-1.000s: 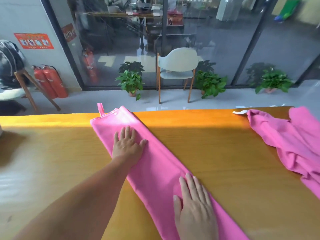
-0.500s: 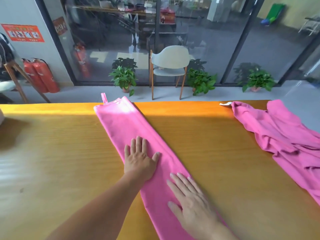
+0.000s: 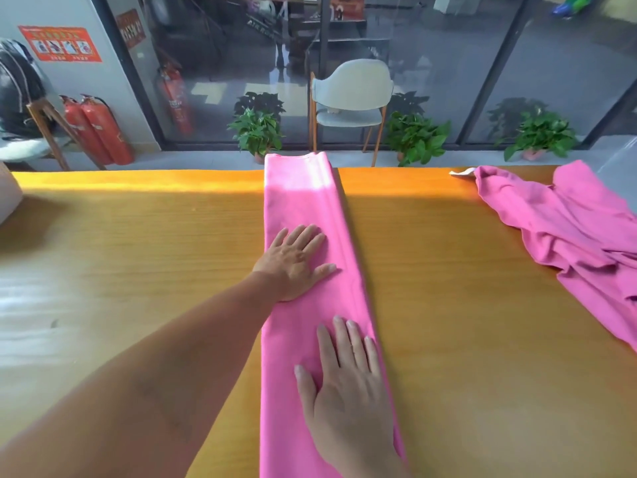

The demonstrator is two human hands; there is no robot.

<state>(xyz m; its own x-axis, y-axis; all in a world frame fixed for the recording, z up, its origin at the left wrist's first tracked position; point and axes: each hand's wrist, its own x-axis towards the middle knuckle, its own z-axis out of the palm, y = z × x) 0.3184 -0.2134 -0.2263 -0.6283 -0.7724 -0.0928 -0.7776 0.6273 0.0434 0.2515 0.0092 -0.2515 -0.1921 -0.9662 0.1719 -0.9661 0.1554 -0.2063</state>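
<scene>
A pink towel [image 3: 306, 201], folded into a long narrow strip, lies down the middle of the wooden table [image 3: 138, 257], its far end over the table's far edge. My left hand [image 3: 296, 262] presses flat on the strip's middle with fingers straight and spread. My right hand [image 3: 348, 388] lies flat on the strip nearer to me, fingers straight. Neither hand grips the cloth.
A second pink cloth [image 3: 565, 229] lies crumpled at the table's right, with a white tag at its far corner. A pale object [image 3: 7, 194] sits at the left edge. Beyond the table stand a grey chair [image 3: 351, 98], potted plants [image 3: 256, 132] and fire extinguishers [image 3: 96, 129].
The folded strip now runs straight away from me instead of slanting left, and its far end overhangs the far edge. Both hands stay flat on it; the left has slid nearer.
</scene>
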